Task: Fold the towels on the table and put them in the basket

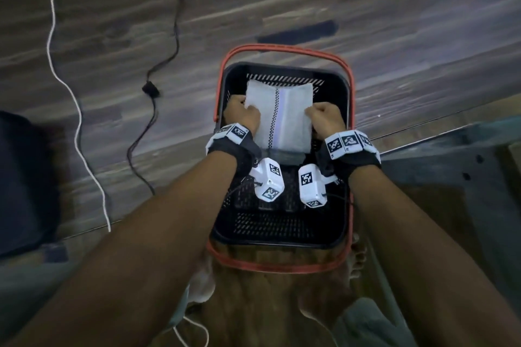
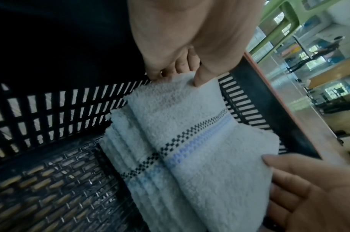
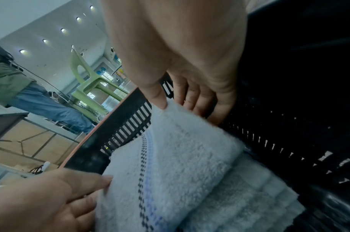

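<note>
Both grips, left hand (image 1: 242, 115) and right hand (image 1: 325, 118), pinch folded towel (image 1: 282, 115) inside basket (image 1: 282, 236)

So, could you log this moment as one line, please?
left hand: gripping folded towel | right hand: gripping towel | towel: inside basket

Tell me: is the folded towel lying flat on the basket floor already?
No: both hands hold the folded towel tilted inside the basket.

Both bare forearms are reaching forward and down, side by side, each wrist wearing a dark band with marker tags. The left hand (image 1: 242, 113) and right hand (image 1: 325, 118) are facing each other — thumbs on top, fingers curling underneath — each pinching in its grip one side of the same folded cloth.
</note>
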